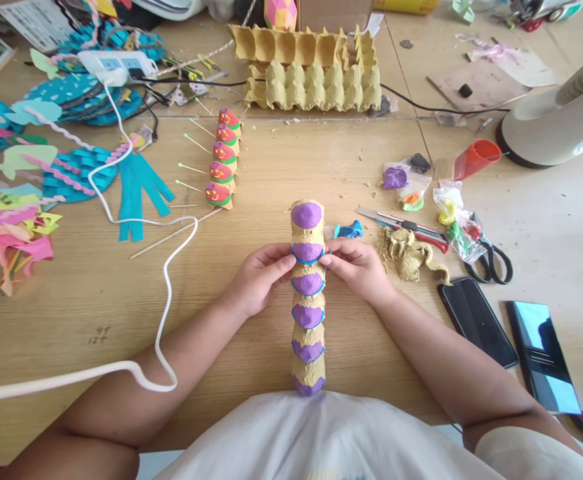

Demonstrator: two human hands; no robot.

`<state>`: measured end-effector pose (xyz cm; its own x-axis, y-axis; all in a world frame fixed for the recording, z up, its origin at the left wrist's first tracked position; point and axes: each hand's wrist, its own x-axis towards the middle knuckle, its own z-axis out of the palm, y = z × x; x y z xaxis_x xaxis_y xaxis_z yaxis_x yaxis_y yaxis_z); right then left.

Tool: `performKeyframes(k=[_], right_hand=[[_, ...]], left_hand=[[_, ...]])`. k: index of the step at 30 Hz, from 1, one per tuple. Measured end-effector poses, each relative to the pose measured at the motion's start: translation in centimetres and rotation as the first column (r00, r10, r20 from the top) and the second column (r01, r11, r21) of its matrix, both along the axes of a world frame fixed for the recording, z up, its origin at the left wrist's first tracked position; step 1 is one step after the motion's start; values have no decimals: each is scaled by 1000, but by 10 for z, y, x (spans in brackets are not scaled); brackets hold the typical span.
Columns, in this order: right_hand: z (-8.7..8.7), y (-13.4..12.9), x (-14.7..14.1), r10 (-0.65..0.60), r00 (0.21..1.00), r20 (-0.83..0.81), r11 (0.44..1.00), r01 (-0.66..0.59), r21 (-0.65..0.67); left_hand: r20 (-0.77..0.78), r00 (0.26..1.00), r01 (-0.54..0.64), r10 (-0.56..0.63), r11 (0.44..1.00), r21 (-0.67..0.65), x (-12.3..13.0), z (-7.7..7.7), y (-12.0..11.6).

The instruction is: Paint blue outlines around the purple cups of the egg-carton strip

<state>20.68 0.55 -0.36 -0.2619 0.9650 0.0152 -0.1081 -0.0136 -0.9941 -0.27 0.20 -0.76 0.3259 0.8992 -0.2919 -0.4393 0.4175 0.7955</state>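
Note:
A strip of egg carton runs from the middle of the table to my shirt, its bumps capped with purple clay and most edged with a thin blue band. My left hand pinches its left side near the second bump from the far end. Opposite it, my right hand pinches the right side at the same bump, fingertips at the blue edging. Just beyond my right hand lies a lump of blue clay in a small bag. The topmost bump shows purple with no blue edge visible.
Right of my hands lie a utility knife, carton scraps, scissors and two phones. Farther off are red-faced carton pieces with pins and egg cartons. A white cable crosses the left side.

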Motion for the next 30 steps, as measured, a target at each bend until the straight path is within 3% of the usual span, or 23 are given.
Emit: performKeyframes(k=[30], right_hand=[[4, 1, 3, 37, 999, 0, 999, -37, -27]], left_hand=[[27, 999, 41, -41, 999, 23, 1, 1, -4]])
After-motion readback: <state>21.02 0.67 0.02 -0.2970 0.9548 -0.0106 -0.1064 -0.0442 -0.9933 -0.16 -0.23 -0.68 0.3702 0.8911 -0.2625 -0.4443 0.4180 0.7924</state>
